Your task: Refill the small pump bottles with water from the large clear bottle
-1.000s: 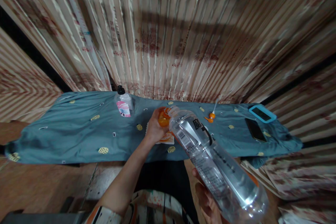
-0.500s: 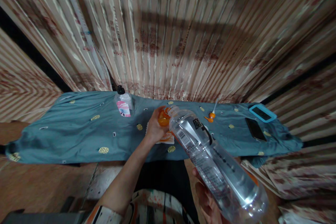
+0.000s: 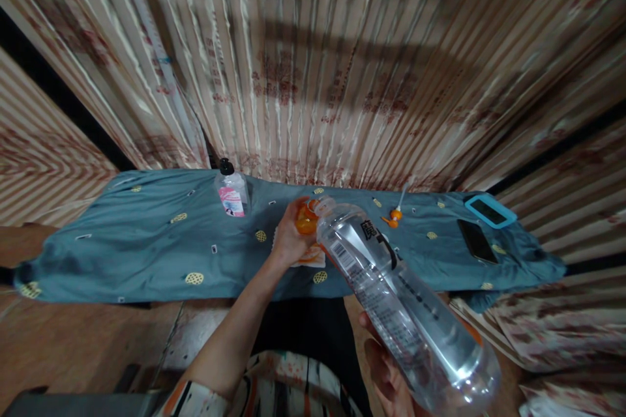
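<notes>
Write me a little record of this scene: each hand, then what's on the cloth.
Left hand: holding an orange container
Right hand: supporting a large clear bottle, tilted, mouth at the container's top
Cloth: blue-green, yellow-patterned
On cloth, left: black-topped bottle, pink label
On cloth, right: orange pump head, dark phone, blue-framed device

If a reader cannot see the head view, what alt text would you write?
A right hand holds a large clear bottle, tilted, its neck at an orange container gripped by the left hand, above a pineapple-print cloth. At left stands a pink-labelled bottle; to the right lie an orange pump, a phone and a blue-framed device.
</notes>
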`<state>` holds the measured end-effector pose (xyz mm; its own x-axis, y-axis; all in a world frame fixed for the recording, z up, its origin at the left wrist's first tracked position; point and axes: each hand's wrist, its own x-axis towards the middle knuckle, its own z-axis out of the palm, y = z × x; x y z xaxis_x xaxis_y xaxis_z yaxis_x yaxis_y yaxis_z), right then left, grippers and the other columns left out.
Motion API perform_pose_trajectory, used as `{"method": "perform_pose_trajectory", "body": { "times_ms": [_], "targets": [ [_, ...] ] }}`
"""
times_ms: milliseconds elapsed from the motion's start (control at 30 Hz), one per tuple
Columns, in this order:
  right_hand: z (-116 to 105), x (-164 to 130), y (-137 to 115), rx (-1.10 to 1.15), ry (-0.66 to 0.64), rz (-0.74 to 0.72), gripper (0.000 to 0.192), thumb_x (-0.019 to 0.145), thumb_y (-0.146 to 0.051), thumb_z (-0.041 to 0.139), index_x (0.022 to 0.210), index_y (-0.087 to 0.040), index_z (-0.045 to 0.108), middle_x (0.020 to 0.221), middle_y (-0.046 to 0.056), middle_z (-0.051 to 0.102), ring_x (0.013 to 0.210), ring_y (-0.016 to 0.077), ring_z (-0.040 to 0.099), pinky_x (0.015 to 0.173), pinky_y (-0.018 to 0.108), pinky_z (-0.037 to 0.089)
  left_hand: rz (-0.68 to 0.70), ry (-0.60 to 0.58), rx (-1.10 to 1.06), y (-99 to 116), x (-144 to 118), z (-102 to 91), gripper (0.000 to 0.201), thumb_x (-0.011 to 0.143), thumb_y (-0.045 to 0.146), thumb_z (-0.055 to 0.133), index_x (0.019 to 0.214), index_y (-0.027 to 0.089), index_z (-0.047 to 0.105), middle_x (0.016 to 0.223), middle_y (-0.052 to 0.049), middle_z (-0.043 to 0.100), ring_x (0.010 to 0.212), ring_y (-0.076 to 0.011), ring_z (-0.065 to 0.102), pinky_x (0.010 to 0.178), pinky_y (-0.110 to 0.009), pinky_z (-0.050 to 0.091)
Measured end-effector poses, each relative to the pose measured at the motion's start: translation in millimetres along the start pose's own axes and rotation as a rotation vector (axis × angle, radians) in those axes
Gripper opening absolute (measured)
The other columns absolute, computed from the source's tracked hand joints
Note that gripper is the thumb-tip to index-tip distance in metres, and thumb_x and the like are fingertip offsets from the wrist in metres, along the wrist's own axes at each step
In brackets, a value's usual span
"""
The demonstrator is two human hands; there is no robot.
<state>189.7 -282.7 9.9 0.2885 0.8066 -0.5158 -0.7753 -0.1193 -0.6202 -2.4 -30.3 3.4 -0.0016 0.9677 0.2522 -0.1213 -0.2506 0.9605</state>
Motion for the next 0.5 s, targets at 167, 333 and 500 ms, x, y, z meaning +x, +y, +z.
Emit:
{"method": "perform_pose_trajectory", "body": {
  "times_ms": [167,333,500],
  "targets": [
    [1.1,0.1,0.0,-0.029,-0.006,-0.023,0.051,0.081,-0.062,0.092,0.119,-0.029,0.087,0.127,0.020,0.083,0.070,0.0206,0.069,0.048,0.026,0.056,-0.014,0.001,-0.020,-5.7,-0.5,0.3,0.073,0.064,0.030,0.094,0.131,0.023,0.069,0.126,-0.008,0.081,0.114,-0.0301,0.080,0.108,-0.047,0.063],
    [5.5,2.6,-0.4,-0.061,-0.019,-0.046,0.051,0.078,-0.063,0.090,0.117,-0.030,0.088,0.124,0.021,0.083,0.066,0.0194,0.064,0.045,0.025,0.050,0.006,0.008,-0.005,-7.6,-0.8,0.0,0.076,0.059,0.025,0.095,0.130,0.024,0.069,0.126,-0.007,0.081,0.117,-0.0318,0.079,0.111,-0.049,0.061],
    [5.5,4.5,1.3,-0.062,-0.021,-0.053,0.057,0.075,-0.064,0.092,0.119,-0.028,0.088,0.125,0.023,0.083,0.061,0.0160,0.058,0.042,0.023,0.045,0.007,0.010,0.026,-4.7,-0.5,-1.2,0.076,0.059,0.024,0.095,0.130,0.024,0.069,0.128,-0.007,0.081,0.117,-0.0321,0.079,0.112,-0.050,0.061]
  ]
}}
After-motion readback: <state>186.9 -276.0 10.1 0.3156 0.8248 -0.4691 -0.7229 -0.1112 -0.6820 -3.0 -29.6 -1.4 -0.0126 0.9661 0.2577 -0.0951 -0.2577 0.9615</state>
